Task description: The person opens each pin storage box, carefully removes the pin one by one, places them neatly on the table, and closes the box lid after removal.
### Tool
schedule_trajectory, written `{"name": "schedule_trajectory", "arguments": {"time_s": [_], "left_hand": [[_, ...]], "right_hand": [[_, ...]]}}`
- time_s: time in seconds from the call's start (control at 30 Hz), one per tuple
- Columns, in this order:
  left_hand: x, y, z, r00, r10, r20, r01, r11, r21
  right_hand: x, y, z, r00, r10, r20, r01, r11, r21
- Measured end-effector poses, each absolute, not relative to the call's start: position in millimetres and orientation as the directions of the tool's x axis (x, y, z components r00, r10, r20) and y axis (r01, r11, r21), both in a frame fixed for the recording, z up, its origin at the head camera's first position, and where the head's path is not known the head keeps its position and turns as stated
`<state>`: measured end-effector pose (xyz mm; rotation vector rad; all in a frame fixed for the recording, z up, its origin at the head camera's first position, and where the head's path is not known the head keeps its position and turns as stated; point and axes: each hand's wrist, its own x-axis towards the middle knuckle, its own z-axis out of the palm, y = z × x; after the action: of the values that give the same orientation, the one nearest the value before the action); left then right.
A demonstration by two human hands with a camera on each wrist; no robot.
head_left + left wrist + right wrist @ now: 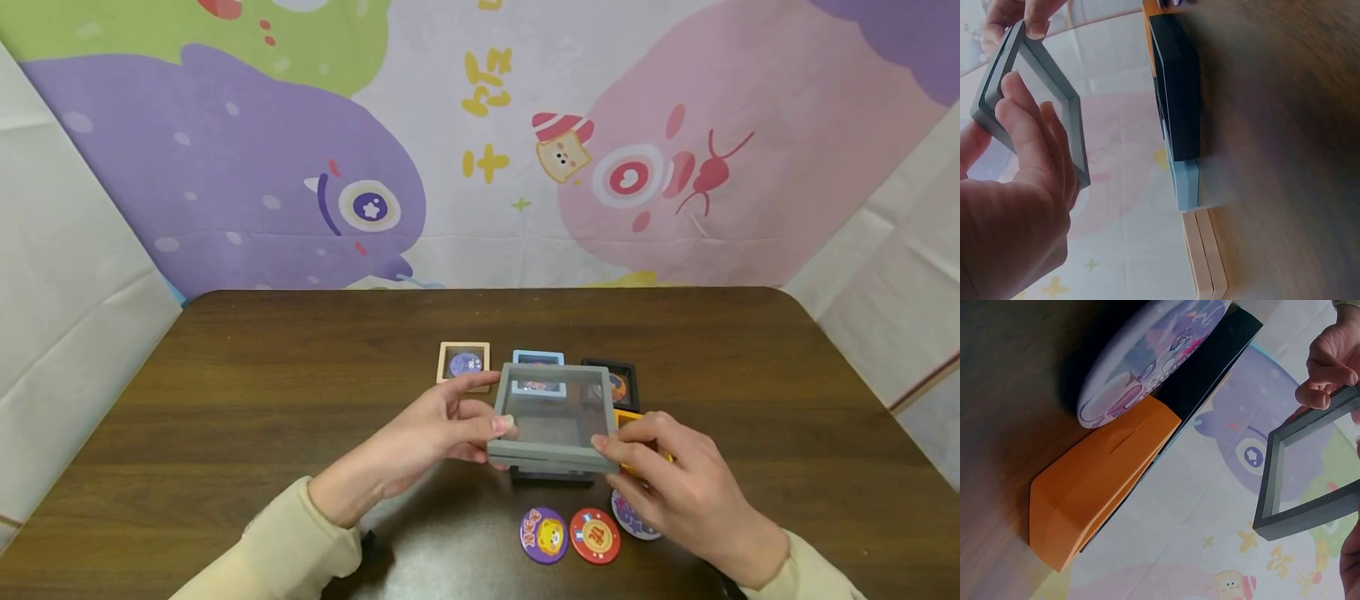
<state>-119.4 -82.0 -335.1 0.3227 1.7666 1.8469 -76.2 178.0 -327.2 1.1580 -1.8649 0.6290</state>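
Observation:
My left hand (420,437) grips the left side of a square grey display frame (555,452), its thumb on the front edge. My right hand (682,479) pinches the frame's near right corner between thumb and fingers. Raised off the table and tilted, the frame has a see-through middle with nothing visible inside. Its edge shows a seam between two layers in the left wrist view. Under and behind it are a light blue frame (538,357), a black frame (630,387), an orange frame (626,414) and another black frame (551,477), partly covered.
A beige frame (464,345) holding a purple round badge (466,365) lies at the back left. Nearer me are a purple bear badge (544,536), a red badge (596,536) and a purple star badge (633,518), partly behind my right hand. A printed cloth (480,250) backs the wooden table (262,400).

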Motion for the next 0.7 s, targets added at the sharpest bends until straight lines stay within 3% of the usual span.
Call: {"name": "schedule_trajectory", "arguments": {"time_s": [0.3,0.7], "left_hand": [[-120.2,-82.6,-336.2,-0.829,0.527,-0.188,-0.2,0.035,0.979],[-133.4,-92.6,-349.0,-0.897,0.428,-0.113,0.019,0.293,0.956]], "right_hand": [[-77.5,180.9,-333.4,-0.246,-0.512,0.823,-0.89,0.456,0.018],[-77.0,180.4,-348.0,-0.325,-0.63,0.706,-0.901,0.433,-0.028]]}}
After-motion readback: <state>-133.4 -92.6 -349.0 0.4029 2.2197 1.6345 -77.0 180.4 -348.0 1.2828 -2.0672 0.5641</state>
